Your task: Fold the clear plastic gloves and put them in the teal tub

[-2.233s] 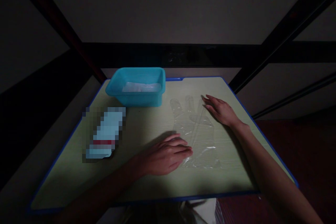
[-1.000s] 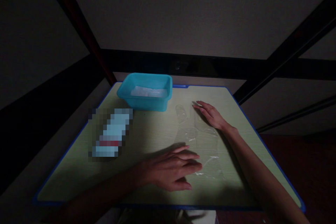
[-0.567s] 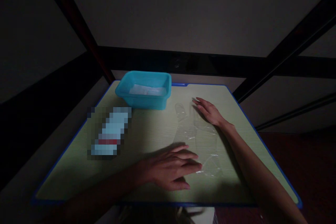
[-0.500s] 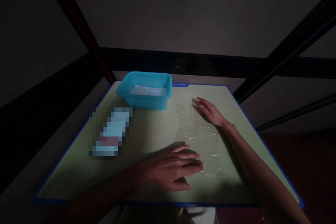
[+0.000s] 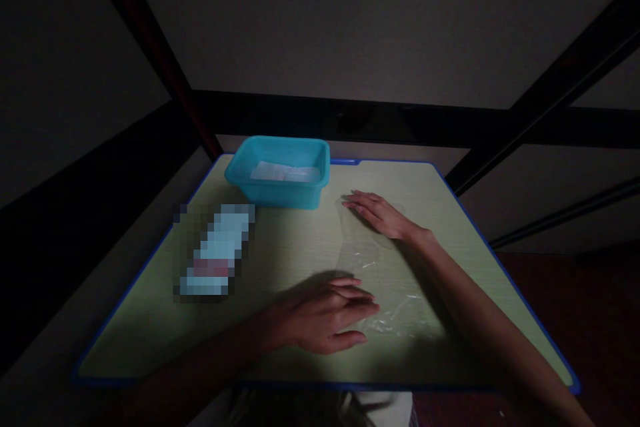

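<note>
While the left hand (image 5: 325, 321) is lying palm down over the near left side of a clear, thin plastic glove (image 5: 367, 259), the right hand (image 5: 384, 215) is lying palm down over its far part. The left fingers (image 5: 359, 313) are extending toward the right, moderately spread, and are gripping nothing visible. The right fingers (image 5: 365, 204) are pointing left, nearly straight and close together, and are also gripping nothing visible; the undersides of both hands are facing out of view. The glove is lying flat on a pale yellow, wood-grained bench with blue edging (image 5: 287, 247) and is showing between the hands, with wrinkles reflecting light near the left hand. Well to its left, a pale blue rectangular item with a reddish band (image 5: 223, 243) is lying on the bench; pixelation is obscuring its details. Beyond that item, a turquoise plastic bin with sloping walls (image 5: 287, 195) is standing upright near the far edge, containing a flat white sheet (image 5: 285, 173).
</note>
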The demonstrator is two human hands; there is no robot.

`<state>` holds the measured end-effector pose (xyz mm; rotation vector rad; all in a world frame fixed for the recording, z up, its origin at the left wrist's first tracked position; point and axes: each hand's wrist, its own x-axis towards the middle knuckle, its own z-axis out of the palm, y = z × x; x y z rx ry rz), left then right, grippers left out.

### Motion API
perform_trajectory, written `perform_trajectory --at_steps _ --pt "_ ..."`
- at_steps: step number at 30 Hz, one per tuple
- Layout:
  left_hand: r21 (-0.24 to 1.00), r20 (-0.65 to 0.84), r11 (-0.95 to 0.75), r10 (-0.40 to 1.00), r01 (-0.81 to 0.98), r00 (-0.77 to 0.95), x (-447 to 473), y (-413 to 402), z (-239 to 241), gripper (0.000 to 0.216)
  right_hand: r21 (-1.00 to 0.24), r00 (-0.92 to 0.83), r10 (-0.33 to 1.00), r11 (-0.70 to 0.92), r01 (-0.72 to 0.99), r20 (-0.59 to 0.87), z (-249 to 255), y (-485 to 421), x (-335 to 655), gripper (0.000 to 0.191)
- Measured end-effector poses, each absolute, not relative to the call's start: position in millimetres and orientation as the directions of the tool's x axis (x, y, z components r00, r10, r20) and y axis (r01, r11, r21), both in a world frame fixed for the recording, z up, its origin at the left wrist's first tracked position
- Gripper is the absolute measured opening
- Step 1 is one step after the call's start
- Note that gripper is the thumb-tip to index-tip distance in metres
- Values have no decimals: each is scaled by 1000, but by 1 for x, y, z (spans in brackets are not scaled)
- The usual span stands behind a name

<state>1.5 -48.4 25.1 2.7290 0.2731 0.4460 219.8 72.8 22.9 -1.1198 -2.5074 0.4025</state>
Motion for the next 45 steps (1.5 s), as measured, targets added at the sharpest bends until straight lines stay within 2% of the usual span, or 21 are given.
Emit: perform_trajectory --at_steps 6,15,22,32,45 --pt "392 274 -912 240 120 931 2 -48 26 28 -352 -574 792 608 711 208 19 81 216 42" --pt "417 274 -901 249 119 929 3 -48 25 26 -368 -553 803 594 715 222 21 88 211 41" --pt "401 358 -914 215 58 909 1 -47 26 28 -471 -606 762 631 616 229 45 70 211 43" --pt "360 308 -928 212 93 927 2 -46 28 27 -457 -649 749 627 630 132 37 70 199 41" --pt "387 334 -913 267 126 904 1 -46 26 22 -381 -649 747 647 660 144 27 94 188 43"
